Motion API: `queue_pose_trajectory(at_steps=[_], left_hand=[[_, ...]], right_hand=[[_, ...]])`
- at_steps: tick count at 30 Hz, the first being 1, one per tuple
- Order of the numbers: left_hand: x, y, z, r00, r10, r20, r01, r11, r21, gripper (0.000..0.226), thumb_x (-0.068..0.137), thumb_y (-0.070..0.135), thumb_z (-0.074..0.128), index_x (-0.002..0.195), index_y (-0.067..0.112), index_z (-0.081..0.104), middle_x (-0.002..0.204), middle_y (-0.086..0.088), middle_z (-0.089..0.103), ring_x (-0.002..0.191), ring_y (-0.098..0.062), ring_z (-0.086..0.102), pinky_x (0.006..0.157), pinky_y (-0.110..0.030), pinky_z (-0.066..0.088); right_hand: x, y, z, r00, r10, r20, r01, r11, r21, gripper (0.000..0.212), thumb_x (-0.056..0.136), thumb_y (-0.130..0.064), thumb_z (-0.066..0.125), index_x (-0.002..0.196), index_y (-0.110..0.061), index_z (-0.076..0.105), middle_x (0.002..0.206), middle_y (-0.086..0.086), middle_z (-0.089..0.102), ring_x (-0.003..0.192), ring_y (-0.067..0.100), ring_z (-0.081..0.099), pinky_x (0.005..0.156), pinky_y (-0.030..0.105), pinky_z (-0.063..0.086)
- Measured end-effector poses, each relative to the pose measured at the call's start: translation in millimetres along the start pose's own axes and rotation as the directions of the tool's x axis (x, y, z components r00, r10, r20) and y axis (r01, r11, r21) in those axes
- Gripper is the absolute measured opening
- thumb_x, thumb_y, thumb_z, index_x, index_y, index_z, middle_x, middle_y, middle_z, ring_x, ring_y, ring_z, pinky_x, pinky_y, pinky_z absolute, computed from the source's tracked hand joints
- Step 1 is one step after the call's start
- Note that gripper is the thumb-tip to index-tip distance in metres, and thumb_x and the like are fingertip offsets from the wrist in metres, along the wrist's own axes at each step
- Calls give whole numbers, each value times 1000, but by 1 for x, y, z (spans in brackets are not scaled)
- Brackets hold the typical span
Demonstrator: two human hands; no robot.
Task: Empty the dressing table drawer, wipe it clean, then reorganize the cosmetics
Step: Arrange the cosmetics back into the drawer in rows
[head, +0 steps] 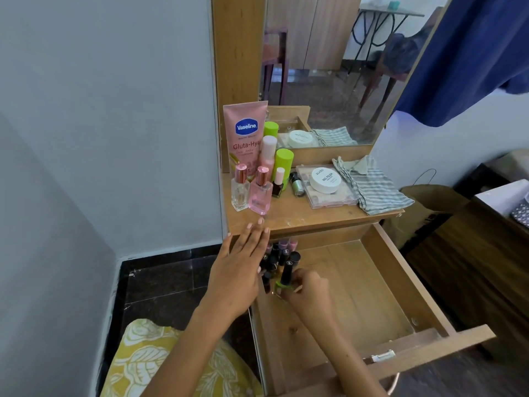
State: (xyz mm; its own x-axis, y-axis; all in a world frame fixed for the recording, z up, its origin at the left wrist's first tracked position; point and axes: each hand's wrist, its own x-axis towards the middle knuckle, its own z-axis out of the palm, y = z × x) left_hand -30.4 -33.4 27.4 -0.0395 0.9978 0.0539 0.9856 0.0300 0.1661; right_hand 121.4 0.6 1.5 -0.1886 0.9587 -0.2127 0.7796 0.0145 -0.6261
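The wooden drawer is pulled out, its floor mostly bare. Several nail polish bottles with dark and pink caps stand in its back left corner. My right hand pinches a green nail polish bottle with a tall black cap beside that group. My left hand has straight fingers, laid flat against the left of the bottles and the table's front edge. On the tabletop stand a pink Vaseline tube, two perfume bottles, green-capped bottles and a striped cloth.
A clear case with a white nail polish remover jar lies on the tabletop by the cloth. A mirror rises behind. The grey wall is close on the left, dark furniture on the right, blue fabric hanging above.
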Motion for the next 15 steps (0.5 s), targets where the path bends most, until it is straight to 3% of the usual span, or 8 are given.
queue_pose_trajectory(at_steps=[6, 8, 11, 15], left_hand=[[-1, 2, 3, 1000, -6, -7, 6, 1000, 21, 69, 100, 24, 29, 141, 23, -26, 148, 4, -34, 135, -13, -31, 111, -36, -17], [0, 2, 3, 1000, -6, -7, 6, 1000, 19, 69, 99, 24, 30, 141, 22, -26, 149, 4, -33, 135, -13, -30, 112, -36, -14], [-1, 2, 2, 1000, -6, -9, 6, 1000, 20, 69, 99, 24, 31, 141, 22, -25, 149, 4, -32, 136, -13, -29, 113, -37, -13], [-1, 4, 0, 1000, -12, -4, 12, 1000, 19, 69, 99, 23, 31, 140, 22, -25, 149, 4, -32, 135, -12, -30, 111, -36, -13]], right_hand=[[6, 0, 16, 1000, -1, -21, -1, 997, -76, 20, 86, -16, 66, 105, -14, 62, 96, 2, 66, 77, 13, 58, 63, 22, 47], [6, 1, 17, 1000, -13, -5, 12, 998, -59, 19, 86, -13, 65, 105, -14, 62, 96, 1, 65, 79, 12, 61, 64, 20, 50], [6, 2, 19, 1000, -20, -18, 20, 999, -42, 18, 87, -11, 65, 104, -15, 63, 91, -4, 63, 74, 7, 58, 55, 10, 43], [7, 2, 19, 999, -39, -38, 39, 999, -11, 12, 87, -10, 64, 98, -14, 65, 92, 0, 68, 71, 4, 57, 49, 7, 40]])
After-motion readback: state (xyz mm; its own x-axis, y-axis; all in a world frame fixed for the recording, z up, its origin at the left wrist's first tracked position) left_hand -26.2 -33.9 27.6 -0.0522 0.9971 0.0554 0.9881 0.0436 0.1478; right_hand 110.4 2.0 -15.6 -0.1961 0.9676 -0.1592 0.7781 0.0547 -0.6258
